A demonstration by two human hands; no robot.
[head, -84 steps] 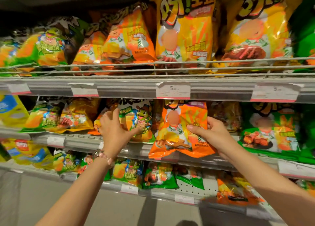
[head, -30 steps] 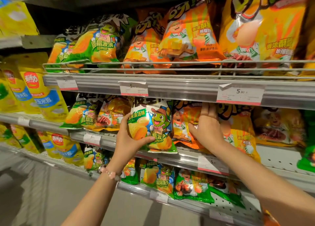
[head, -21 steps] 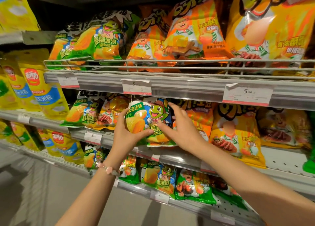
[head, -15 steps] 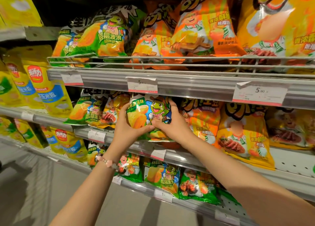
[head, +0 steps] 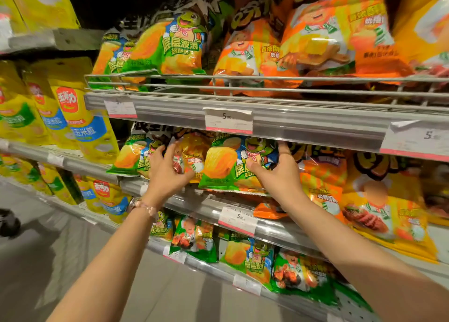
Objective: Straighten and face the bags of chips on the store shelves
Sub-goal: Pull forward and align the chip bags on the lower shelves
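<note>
R hand point(head: 279, 173) holds green frog bag point(head: 233, 166) by its right edge, thumb on the front, prob. to square it label-out on mid shelf point(head: 194, 203). L hand point(head: 167, 173) open, fingers spread, reaching at orange bag point(head: 194, 151) beside it. Tiered metal shelves w/ price tags point(head: 228, 121); grey aisle floor point(head: 36, 261) below.

The right hand point(head: 279, 173) hides the green frog bag's point(head: 230, 166) right edge.
</note>
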